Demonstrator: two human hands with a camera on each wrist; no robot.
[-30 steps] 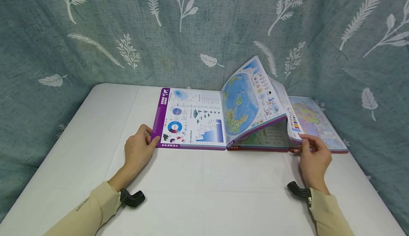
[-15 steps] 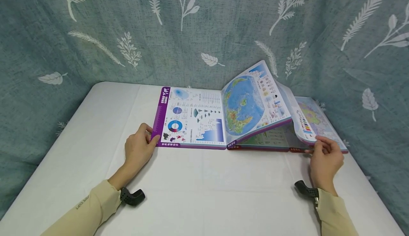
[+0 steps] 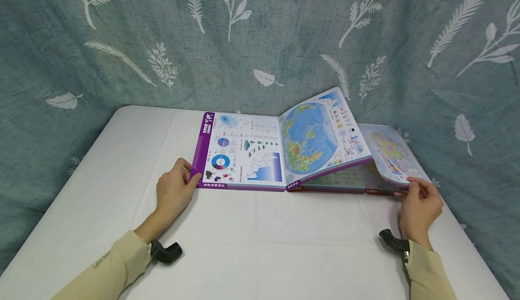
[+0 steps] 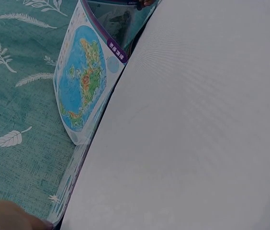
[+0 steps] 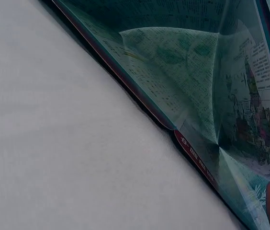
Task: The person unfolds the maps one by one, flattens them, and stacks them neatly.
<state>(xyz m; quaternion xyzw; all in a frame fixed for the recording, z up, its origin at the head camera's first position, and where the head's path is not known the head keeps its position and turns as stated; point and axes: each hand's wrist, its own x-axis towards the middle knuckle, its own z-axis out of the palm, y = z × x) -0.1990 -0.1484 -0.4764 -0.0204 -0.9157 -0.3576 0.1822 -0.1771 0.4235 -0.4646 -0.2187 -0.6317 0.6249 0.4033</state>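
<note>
A purple-edged folding world map [image 3: 248,155] lies with its left panel flat on the white table. Its middle panel [image 3: 310,139], printed with a blue globe map, slants up from the fold; the left wrist view shows the same raised panel [image 4: 84,76]. My left hand [image 3: 174,189] pinches the lower left corner between thumb and fingers. At the far right, my right hand [image 3: 420,209] pinches the lower corner of the curved right panel [image 3: 392,171]. Beneath lies another glossy map with a dark red edge [image 5: 192,151], partly hidden by the raised panels.
A white cloth [image 3: 256,236] covers the table. Behind it hangs a green-blue curtain [image 3: 227,65] with white leaf prints, close to the maps' back edges. Each wrist wears a black device [image 3: 166,251] below the hand.
My right hand has moved right and slightly nearer, drawing the right panel outward and down. The middle panel has tilted lower. My left hand keeps its place at the left corner.
</note>
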